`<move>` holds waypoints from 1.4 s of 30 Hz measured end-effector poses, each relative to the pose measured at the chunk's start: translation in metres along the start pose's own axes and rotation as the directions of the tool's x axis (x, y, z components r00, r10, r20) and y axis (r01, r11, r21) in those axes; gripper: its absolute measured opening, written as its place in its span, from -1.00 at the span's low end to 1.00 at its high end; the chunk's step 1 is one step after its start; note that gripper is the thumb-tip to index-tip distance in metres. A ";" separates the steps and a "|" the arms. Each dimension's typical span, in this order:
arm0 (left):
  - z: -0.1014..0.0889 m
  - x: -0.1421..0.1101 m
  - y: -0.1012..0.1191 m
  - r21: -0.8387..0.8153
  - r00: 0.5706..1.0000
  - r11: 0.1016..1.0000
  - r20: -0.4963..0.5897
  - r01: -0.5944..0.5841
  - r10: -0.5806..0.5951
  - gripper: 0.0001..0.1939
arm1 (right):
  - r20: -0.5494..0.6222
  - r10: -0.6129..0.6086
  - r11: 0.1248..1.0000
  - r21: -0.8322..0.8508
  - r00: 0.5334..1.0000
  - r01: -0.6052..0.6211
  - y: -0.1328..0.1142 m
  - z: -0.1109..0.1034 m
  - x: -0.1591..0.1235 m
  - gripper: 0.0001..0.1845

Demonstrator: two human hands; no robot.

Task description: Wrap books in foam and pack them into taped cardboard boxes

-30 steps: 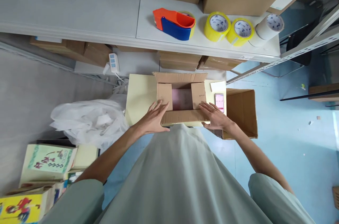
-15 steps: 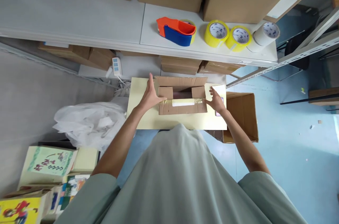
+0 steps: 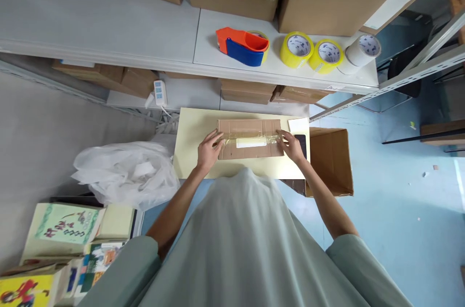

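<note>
A small cardboard box (image 3: 250, 152) lies on a pale yellow board (image 3: 194, 164) in front of me, its top flaps folded down flat. Clear tape and a white label (image 3: 251, 142) run along its middle. My left hand (image 3: 209, 149) is closed on the box's left end, thumb and fingertips at the flap edge. At the right end, my right hand (image 3: 290, 145) pinches the edge in the same way. A dark phone (image 3: 301, 146) and a white card (image 3: 298, 126) lie just right of that hand.
Above, a grey shelf (image 3: 138, 21) carries an orange-and-blue tape dispenser (image 3: 242, 46), yellow tape rolls (image 3: 297, 49), a white roll (image 3: 364, 49) and large cartons. An open carton (image 3: 332, 159) stands right of the board. A white plastic bag (image 3: 127, 169) and books (image 3: 67, 223) are at left.
The box's raised far flap and end flaps have gone down, closing its opening. My hands, spread before, have come down with fingers curled onto both ends. The phone is now more exposed.
</note>
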State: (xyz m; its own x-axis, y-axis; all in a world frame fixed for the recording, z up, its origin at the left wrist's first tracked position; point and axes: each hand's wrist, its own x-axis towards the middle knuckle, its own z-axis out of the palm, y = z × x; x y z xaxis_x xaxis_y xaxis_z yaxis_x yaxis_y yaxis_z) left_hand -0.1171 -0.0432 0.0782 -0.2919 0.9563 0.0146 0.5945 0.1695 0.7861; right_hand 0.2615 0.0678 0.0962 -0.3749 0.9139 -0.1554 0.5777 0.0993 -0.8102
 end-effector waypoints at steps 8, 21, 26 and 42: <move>0.002 -0.010 0.007 0.021 0.979 0.987 -0.130 0.160 -0.155 -0.77 | -0.150 0.199 0.970 0.172 0.969 -0.172 -0.016 0.026 -0.039 -0.37; -0.008 -0.009 0.005 0.129 0.982 0.977 -0.101 0.172 -0.160 -0.78 | -0.159 0.088 0.995 0.055 0.983 -0.080 -0.017 0.055 -0.059 -0.33; -0.019 -0.013 0.007 0.139 0.995 0.986 -0.044 0.096 -0.091 -0.79 | -0.138 0.036 0.999 -0.017 0.990 -0.039 -0.001 0.035 -0.060 -0.35; -0.009 -0.014 0.009 0.172 0.959 0.945 -0.103 0.279 -0.264 -0.56 | -0.219 0.237 0.922 -0.256 0.947 -0.290 0.179 -0.024 -0.030 -0.57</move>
State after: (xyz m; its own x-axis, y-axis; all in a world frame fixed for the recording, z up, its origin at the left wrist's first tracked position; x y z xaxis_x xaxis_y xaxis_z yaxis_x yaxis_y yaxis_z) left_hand -0.1150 -0.0571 0.0908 -0.5139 0.8479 -0.1305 0.6093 0.4678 0.6402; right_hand 0.3941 0.0672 -0.0308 -0.0596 0.9747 -0.2156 0.8272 -0.0727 -0.5573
